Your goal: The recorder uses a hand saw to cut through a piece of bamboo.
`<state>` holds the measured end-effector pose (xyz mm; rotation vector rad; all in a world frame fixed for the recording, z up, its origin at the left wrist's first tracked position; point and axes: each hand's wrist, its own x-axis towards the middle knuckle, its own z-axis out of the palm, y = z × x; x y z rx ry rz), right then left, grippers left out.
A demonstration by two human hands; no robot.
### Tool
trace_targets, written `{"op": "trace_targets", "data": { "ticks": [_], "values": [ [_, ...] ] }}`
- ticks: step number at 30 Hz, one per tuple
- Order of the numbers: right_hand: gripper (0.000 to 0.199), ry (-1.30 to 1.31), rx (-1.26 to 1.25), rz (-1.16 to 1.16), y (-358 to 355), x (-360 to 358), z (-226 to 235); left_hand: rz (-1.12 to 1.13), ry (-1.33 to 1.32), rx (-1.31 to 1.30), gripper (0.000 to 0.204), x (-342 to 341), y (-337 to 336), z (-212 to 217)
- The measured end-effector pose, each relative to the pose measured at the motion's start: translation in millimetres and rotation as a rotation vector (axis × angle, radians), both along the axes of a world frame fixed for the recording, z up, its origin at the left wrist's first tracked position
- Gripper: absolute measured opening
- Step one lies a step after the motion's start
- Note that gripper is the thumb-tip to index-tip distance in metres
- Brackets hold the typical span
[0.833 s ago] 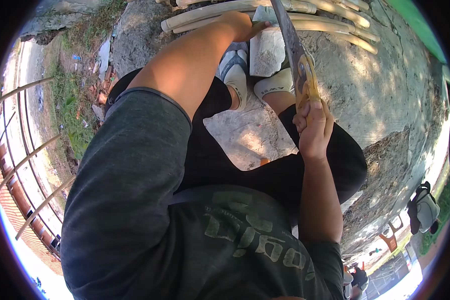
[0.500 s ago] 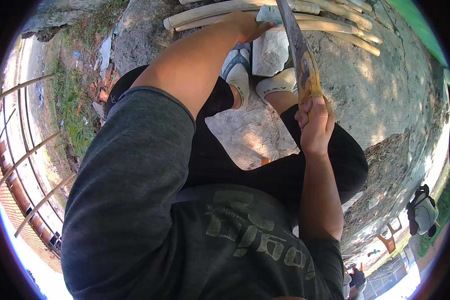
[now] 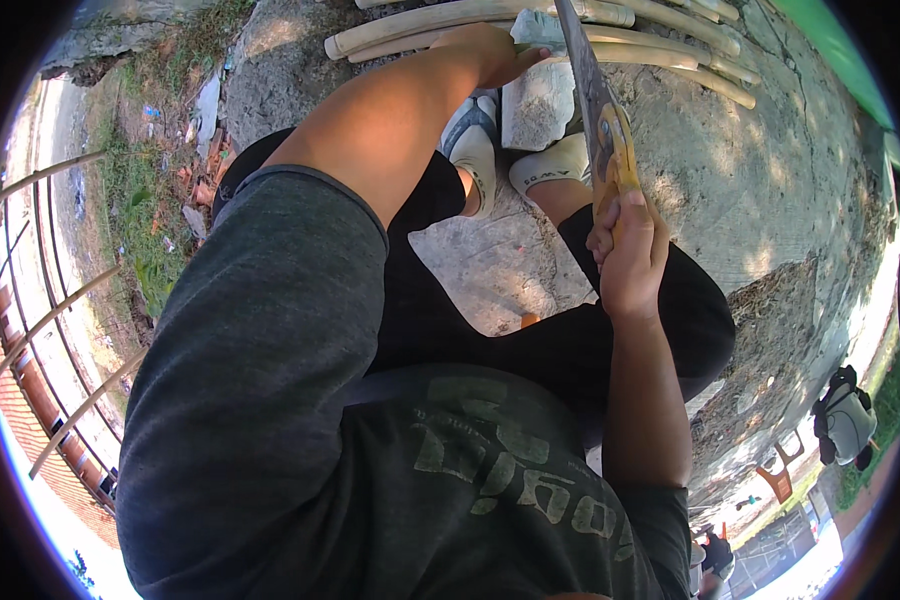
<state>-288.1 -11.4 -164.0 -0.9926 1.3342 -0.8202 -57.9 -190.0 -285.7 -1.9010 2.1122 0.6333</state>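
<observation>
The right hand (image 3: 625, 250) has its fingers curled tight around the yellow handle of a saw (image 3: 600, 120), the blade running up from them across pale poles (image 3: 450, 25). The left hand (image 3: 495, 55), fingers pressed together, rests flat on those poles, beside a stone block (image 3: 535, 105).

Harsh daylight bleaches the concrete ground (image 3: 770, 170) at upper right and casts hard shadows beneath the person, while fisheye distortion bends everything toward the dark circular rim.
</observation>
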Motion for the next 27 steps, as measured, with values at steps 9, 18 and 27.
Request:
{"op": "trace_targets", "data": {
  "ticks": [9,18,27],
  "values": [
    [0.04,-0.067,-0.033,-0.046,16.6,-3.8,-9.9,0.032,0.046,0.037,0.089,9.6,-1.4,-23.1],
    [0.037,0.059,-0.185,0.063,-30.2,10.1,-33.3,-0.026,0.022,0.133,0.092,-8.9,3.3,-7.1],
    [0.042,-0.138,0.004,-0.069,40.5,-15.8,-2.2,0.005,0.081,0.066,0.094,9.2,12.9,3.3]
  ]
}}
